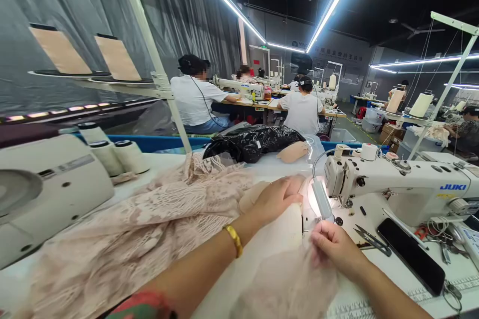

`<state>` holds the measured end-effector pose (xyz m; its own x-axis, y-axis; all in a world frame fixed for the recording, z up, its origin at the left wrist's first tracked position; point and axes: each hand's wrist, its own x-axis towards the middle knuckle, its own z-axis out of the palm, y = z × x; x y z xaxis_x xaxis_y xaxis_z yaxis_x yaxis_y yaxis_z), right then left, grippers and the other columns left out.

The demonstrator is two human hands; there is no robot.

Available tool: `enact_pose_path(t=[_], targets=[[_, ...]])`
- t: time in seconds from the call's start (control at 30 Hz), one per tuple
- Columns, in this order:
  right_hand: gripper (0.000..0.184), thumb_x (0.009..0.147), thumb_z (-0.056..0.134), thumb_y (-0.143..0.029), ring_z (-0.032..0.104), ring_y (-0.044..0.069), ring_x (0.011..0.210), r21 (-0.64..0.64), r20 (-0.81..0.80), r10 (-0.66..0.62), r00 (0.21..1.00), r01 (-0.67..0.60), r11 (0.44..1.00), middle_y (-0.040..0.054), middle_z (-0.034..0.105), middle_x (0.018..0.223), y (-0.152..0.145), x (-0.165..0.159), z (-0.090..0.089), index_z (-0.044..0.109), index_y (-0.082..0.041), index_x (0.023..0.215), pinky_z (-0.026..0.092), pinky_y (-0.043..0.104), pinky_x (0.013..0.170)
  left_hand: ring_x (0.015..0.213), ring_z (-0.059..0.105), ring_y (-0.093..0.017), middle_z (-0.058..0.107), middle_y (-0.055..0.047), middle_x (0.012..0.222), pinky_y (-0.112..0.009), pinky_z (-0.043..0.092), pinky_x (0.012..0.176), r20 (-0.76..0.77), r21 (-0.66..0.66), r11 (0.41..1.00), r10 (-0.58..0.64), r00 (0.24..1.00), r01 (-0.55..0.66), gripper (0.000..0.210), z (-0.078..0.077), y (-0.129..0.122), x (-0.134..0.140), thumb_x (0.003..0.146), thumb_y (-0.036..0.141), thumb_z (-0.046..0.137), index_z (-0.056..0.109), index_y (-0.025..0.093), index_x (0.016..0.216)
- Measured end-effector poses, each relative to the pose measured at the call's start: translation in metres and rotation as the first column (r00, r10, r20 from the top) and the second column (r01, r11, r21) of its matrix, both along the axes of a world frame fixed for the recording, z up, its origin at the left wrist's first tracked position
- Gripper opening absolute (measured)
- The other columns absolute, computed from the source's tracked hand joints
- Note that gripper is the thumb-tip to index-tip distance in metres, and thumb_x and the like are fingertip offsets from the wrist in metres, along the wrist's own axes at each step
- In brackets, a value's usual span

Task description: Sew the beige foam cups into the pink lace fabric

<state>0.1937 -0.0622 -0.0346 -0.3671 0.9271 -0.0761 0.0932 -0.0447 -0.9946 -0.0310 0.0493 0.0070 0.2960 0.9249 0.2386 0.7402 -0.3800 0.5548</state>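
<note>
My left hand (275, 200) lies with its fingers stretched over pale beige pieces, just left of the lit needle area of a white sewing machine (404, 184). My right hand (335, 244) is closed in a pinch on sheer pale-pink fabric (288, 279), which hangs toward me over the table's front. Bunched beige lace (179, 199) spreads left of my left forearm. A small lamp (322, 199) on a bendable neck shines on the machine bed between my hands. Thread snips (372, 239) rest right of my right hand, beside a black phone (411, 255).
Another machine (48, 194) stands at the left, with thread cones (129, 157) behind it. A black plastic bag (258, 142) and a beige cup-shaped piece (294, 151) lie beyond the lace. Thread stands rise on both sides. Co-workers sit at machines farther back.
</note>
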Motion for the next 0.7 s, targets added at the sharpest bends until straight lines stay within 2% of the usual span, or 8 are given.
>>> enact_pose_path(t=[0.1, 0.2, 0.27, 0.33, 0.43, 0.53, 0.63, 0.7], targets=[[0.055, 0.090, 0.069, -0.077, 0.067, 0.017, 0.058, -0.038, 0.005, 0.015, 1.000, -0.015, 0.999, -0.0023, 0.068, 0.068, 0.012, 0.003, -0.010, 0.059, -0.023, 0.090, 0.045, 0.026, 0.056, 0.089, 0.070, -0.021, 0.075, -0.003, 0.093, -0.041, 0.057, 0.091, -0.035, -0.002, 1.000, 0.014, 0.999, -0.014, 0.027, -0.005, 0.017, 0.013, 0.098, 0.045, 0.073, 0.070, 0.019, 0.090], [0.051, 0.093, 0.069, -0.073, 0.070, 0.019, 0.063, -0.035, 0.021, 0.034, 0.999, -0.033, 0.999, -0.0017, 0.068, 0.069, 0.011, 0.005, -0.009, 0.063, -0.022, 0.093, 0.047, 0.027, 0.059, 0.097, 0.069, -0.025, 0.074, -0.006, 0.091, -0.043, 0.053, 0.096, 0.027, 0.037, 0.993, 0.115, 0.993, -0.116, 0.026, 0.003, 0.013, 0.010, 0.102, 0.036, 0.063, 0.064, 0.021, 0.080], [0.048, 0.096, 0.068, -0.070, 0.071, 0.020, 0.066, -0.040, 0.007, 0.023, 1.000, -0.022, 0.999, -0.0010, 0.069, 0.072, 0.009, 0.005, -0.006, 0.064, -0.021, 0.093, 0.049, 0.028, 0.061, 0.103, 0.069, -0.030, 0.074, -0.009, 0.095, -0.042, 0.052, 0.095, 0.117, 0.049, 0.976, 0.203, 0.972, -0.210, 0.016, 0.013, 0.000, 0.000, 0.097, 0.033, 0.056, 0.062, 0.022, 0.087], [0.047, 0.098, 0.068, -0.068, 0.073, 0.020, 0.067, -0.050, -0.015, 0.009, 1.000, -0.010, 0.999, -0.0005, 0.070, 0.074, 0.009, 0.004, -0.002, 0.065, -0.021, 0.093, 0.050, 0.028, 0.062, 0.093, 0.072, -0.029, 0.074, -0.008, 0.096, -0.038, 0.056, 0.081, 0.211, 0.004, 0.963, 0.262, 0.942, -0.269, 0.019, 0.023, -0.021, -0.012, 0.092, 0.036, 0.055, 0.059, 0.022, 0.104], [0.049, 0.097, 0.067, -0.071, 0.074, 0.020, 0.069, -0.055, -0.031, 0.001, 1.000, -0.003, 0.998, -0.0004, 0.071, 0.074, 0.009, 0.003, 0.001, 0.066, -0.022, 0.093, 0.050, 0.029, 0.063, 0.072, 0.072, -0.023, 0.073, -0.004, 0.087, -0.030, 0.055, 0.061, 0.449, -0.202, 0.968, 0.225, 0.865, -0.147, 0.039, 0.027, -0.064, -0.028, 0.086, 0.051, 0.065, 0.057, 0.021, 0.109], [0.063, 0.094, 0.060, -0.084, 0.074, 0.022, 0.071, -0.038, -0.050, 0.015, 0.999, -0.016, 0.999, 0.0008, 0.071, 0.073, 0.007, 0.004, 0.004, 0.065, -0.021, 0.092, 0.050, 0.030, 0.064, 0.071, 0.070, -0.022, 0.074, -0.006, 0.092, -0.027, 0.053, 0.056, 0.608, -0.359, 0.933, 0.243, 0.756, -0.011, 0.048, 0.020, -0.110, -0.029, 0.080, 0.059, 0.077, 0.061, 0.021, 0.104], [0.075, 0.091, 0.052, -0.093, 0.073, 0.023, 0.075, 0.011, -0.078, 0.042, 0.996, -0.041, 0.999, 0.0033, 0.072, 0.074, 0.002, 0.007, 0.009, 0.065, -0.020, 0.092, 0.053, 0.033, 0.069, 0.074, 0.069, -0.022, 0.070, -0.003, 0.089, -0.029, 0.055, 0.059, 0.596, -0.415, 0.909, 0.242, 0.766, 0.036, 0.043, 0.010, -0.143, -0.017, 0.083, 0.059, 0.075, 0.061, 0.022, 0.100], [0.070, 0.088, 0.063, -0.088, 0.072, 0.022, 0.076, 0.052, -0.064, 0.035, 0.997, -0.032, 0.998, 0.0029, 0.071, 0.077, -0.004, 0.008, 0.012, 0.066, -0.019, 0.094, 0.054, 0.033, 0.072, 0.073, 0.067, -0.022, 0.066, 0.000, 0.082, -0.031, 0.056, 0.062, 0.557, -0.420, 0.906, 0.206, 0.805, 0.059, 0.037, 0.004, -0.153, -0.009, 0.089, 0.059, 0.069, 0.059, 0.023, 0.096]])
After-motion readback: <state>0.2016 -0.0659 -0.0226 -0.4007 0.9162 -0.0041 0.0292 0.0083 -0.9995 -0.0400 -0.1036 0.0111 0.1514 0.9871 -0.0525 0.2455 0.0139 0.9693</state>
